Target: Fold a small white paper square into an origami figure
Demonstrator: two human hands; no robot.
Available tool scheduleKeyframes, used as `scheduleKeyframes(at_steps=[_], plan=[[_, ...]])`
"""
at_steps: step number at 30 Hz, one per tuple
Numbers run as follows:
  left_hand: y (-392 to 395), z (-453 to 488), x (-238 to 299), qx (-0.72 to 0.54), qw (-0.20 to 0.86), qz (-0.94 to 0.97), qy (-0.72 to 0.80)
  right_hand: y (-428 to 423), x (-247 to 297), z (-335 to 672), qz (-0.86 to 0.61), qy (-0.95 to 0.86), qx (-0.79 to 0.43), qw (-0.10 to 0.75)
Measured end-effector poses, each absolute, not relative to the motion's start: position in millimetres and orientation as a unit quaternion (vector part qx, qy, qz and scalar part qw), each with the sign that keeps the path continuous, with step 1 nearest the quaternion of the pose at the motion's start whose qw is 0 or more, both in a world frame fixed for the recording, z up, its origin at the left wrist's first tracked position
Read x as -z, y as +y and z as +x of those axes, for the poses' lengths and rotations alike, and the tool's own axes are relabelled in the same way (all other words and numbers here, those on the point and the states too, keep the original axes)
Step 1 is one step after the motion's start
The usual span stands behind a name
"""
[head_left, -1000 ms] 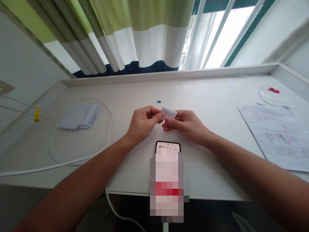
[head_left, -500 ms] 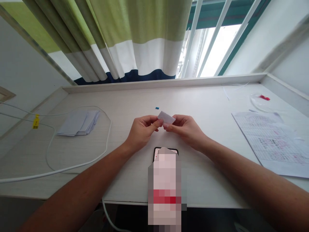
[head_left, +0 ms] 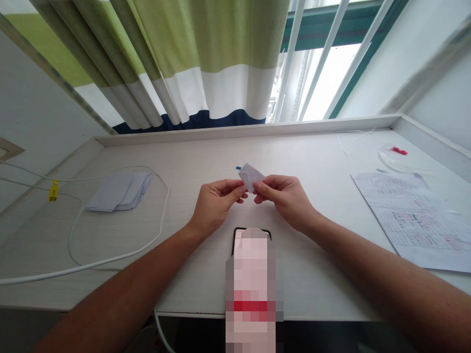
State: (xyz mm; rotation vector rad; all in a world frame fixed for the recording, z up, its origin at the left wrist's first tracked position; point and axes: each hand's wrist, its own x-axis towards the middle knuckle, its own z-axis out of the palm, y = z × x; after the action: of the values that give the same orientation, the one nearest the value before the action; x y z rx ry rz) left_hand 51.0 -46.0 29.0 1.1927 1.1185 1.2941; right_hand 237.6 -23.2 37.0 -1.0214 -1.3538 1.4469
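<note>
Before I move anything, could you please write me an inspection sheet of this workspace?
Surface: pale desk, raised rim along the back.
Job's things: folded paper, held above the desk.
Clutter: phone in front, mostly pixelated; paper stack at left; written sheet and red scrap at right; small blue piece just behind the folded paper.
Grip: left hand and right hand both on the folded paper.
Cables: white cable curves round the paper stack; yellow tag farther left.
Surroundings: curtain and barred window beyond the desk.

White daylight glares through the window (head_left: 334,73) behind.
</note>
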Motion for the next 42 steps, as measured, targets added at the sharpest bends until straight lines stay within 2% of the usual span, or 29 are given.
scheduleKeyframes(at_steps=[7,15,21,29,31,34,38,42], plan=[[-49.2,53.7,-30.9,-0.536,0.496,0.495,0.470,-25.0,-40.1,236.2,-0.414,-0.524,-0.601,0.438],[-45.8,50.9,-24.7,-0.513,0.536,0.510,0.435,-24.9,-39.1,236.6,-0.377,-0.510,-0.645,0.427],[-44.9,56.2,-24.6,-0.526,0.521,0.496,0.454,-26.9,-39.9,235.3,-0.409,-0.525,-0.598,0.447],[-49.5,60.8,-26.6,-0.534,0.502,0.510,0.451,-28.3,-35.6,234.9,-0.425,-0.572,-0.557,0.428],[-47.8,59.0,-24.7,-0.535,0.496,0.512,0.455,-27.3,-34.4,236.0,-0.431,-0.593,-0.526,0.432],[-44.3,55.1,-21.3,-0.526,0.500,0.508,0.464,-22.5,-33.2,241.4,-0.424,-0.656,-0.419,0.463],[-42.4,52.1,-20.0,-0.514,0.513,0.511,0.461,-15.0,-32.4,250.1,-0.332,-0.799,-0.288,0.410],[-42.8,51.2,-20.3,-0.505,0.514,0.525,0.453,-13.9,-33.8,251.7,-0.323,-0.819,-0.261,0.395]])
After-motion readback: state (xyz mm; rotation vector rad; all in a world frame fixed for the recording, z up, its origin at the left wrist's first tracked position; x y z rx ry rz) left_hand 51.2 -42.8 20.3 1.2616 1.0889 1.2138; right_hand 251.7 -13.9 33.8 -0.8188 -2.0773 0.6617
